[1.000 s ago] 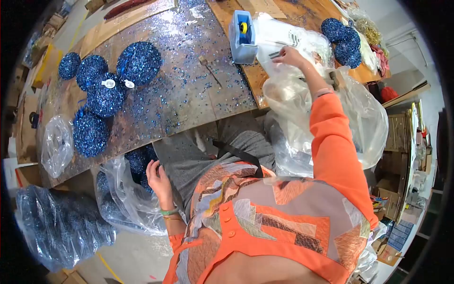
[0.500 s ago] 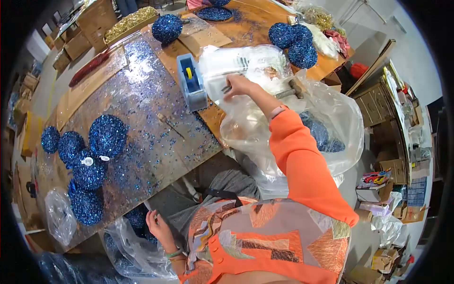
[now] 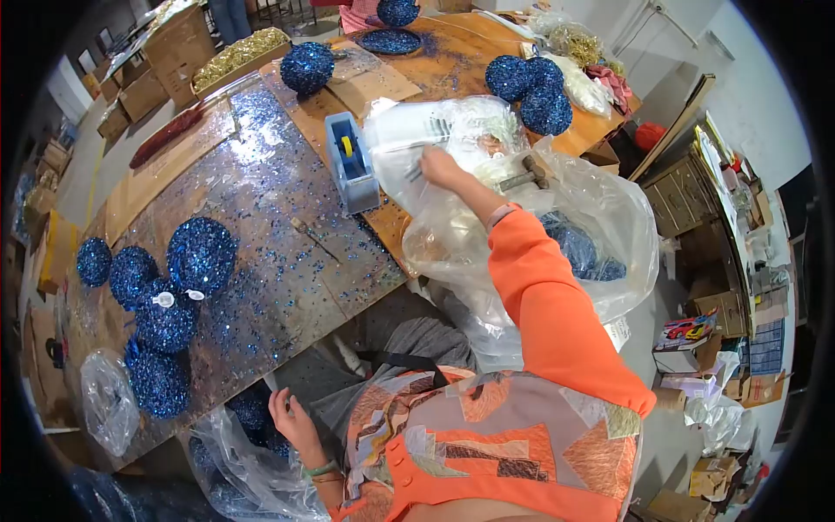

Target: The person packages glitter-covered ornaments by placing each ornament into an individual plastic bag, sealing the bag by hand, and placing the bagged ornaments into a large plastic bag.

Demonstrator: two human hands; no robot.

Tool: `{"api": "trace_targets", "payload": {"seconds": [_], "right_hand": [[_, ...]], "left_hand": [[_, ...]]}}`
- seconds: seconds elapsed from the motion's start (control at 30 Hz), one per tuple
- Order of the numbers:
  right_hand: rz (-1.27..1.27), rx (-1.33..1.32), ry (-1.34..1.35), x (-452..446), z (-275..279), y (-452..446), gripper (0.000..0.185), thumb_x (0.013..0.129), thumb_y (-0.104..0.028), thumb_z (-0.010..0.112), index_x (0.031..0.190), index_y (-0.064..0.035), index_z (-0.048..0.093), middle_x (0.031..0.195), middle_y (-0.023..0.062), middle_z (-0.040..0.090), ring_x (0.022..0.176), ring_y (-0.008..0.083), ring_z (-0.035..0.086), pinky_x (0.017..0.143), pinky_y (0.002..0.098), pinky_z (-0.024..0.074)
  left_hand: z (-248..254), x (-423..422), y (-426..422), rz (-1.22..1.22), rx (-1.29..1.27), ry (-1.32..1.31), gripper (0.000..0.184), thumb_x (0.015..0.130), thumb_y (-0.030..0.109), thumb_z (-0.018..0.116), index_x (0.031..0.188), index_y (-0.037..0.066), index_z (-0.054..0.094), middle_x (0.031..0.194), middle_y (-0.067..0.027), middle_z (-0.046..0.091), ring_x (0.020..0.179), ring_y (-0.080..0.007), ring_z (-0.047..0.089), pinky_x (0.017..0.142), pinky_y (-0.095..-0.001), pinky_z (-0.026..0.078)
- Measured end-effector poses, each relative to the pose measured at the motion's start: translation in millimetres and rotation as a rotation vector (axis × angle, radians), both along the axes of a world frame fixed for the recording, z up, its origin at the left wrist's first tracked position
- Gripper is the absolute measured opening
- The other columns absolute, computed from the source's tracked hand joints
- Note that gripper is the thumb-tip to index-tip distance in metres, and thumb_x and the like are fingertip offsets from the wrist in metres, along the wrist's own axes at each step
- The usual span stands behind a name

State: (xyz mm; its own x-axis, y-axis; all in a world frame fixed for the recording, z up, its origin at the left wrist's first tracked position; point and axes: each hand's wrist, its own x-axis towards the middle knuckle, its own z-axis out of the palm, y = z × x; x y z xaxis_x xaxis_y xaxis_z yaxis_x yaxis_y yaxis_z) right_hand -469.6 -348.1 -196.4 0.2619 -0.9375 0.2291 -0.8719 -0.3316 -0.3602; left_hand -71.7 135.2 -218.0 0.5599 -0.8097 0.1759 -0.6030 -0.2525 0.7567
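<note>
My right hand (image 3: pixel 444 167) is above the stack of clear plastic bags (image 3: pixel 396 130), its fingers closed in a pinch. What is between the fingertips, if anything, is too small to make out. Just right of it, a hammer (image 3: pixel 524 177) lies on the plastic. A large clear bag (image 3: pixel 444 239) with blue glittery balls (image 3: pixel 574 248) inside spreads below my right forearm. Down at the table's front edge my left hand (image 3: pixel 296 424) hangs with fingers apart, beside another clear bag (image 3: pixel 228 452) that holds dark blue glittery balls (image 3: pixel 250 409).
A blue tape dispenser (image 3: pixel 355 178) stands left of the bag stack. Joined blue glitter balls (image 3: pixel 165 326) sit on the table's left side, with two white tags on them. Another cluster (image 3: pixel 535 91) rests at the far right. A thin tool (image 3: pixel 315 239) lies among loose glitter.
My right hand has shifted slightly over the bags and its fingers look more closed. The view has tilted a little. My left hand stays in about the same place.
</note>
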Motion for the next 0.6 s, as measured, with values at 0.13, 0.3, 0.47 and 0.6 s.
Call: {"api": "trace_targets", "payload": {"seconds": [0.13,0.3,0.47,0.6], "right_hand": [[-0.084,-0.078,-0.204,-9.5,54.1,-2.1,0.027,0.086,-0.021,0.054,0.087,0.0051,0.057,0.087,0.0299,0.061,0.086,0.0448,0.060,0.077,0.0492,0.0477],[0.048,-0.162,-0.538,-28.4,141.2,8.2,0.021,0.088,-0.021,0.059,0.082,-0.0009,0.059,0.078,0.0082,0.063,0.073,0.0153,0.058,0.067,0.0311,0.0470],[0.302,0.052,-0.685,5.1,237.0,80.5,0.019,0.092,-0.020,0.059,0.088,-0.0014,0.058,0.078,0.0006,0.059,0.072,0.0080,0.053,0.067,0.0234,0.0446],[0.497,0.247,-0.757,47.7,257.0,139.7,0.014,0.095,-0.017,0.056,0.091,-0.0031,0.055,0.080,-0.0010,0.056,0.074,0.0064,0.051,0.070,0.0223,0.0425]], "left_hand": [[14.4,2.6,3.2,0.045,0.009,-0.008,0.020,0.085,0.000,0.056,0.104,0.000,0.062,0.117,-0.0156,0.057,0.102,-0.0283,0.058,0.083,-0.0333,0.047],[21.0,3.4,0.5,0.005,-0.035,-0.047,0.021,0.083,-0.002,0.057,0.104,0.000,0.063,0.114,-0.0168,0.058,0.102,-0.0304,0.058,0.083,-0.0349,0.048],[28.4,-7.9,-32.9,-0.024,-0.120,0.395,0.018,0.089,0.002,0.057,0.105,-0.002,0.064,0.103,-0.0088,0.065,0.095,-0.0171,0.061,0.084,-0.0285,0.048],[85.8,-37.3,-84.3,-0.384,-0.128,0.774,0.025,0.091,0.005,0.056,0.115,-0.002,0.060,0.111,-0.0070,0.064,0.104,-0.0135,0.059,0.092,-0.0267,0.045]]}}
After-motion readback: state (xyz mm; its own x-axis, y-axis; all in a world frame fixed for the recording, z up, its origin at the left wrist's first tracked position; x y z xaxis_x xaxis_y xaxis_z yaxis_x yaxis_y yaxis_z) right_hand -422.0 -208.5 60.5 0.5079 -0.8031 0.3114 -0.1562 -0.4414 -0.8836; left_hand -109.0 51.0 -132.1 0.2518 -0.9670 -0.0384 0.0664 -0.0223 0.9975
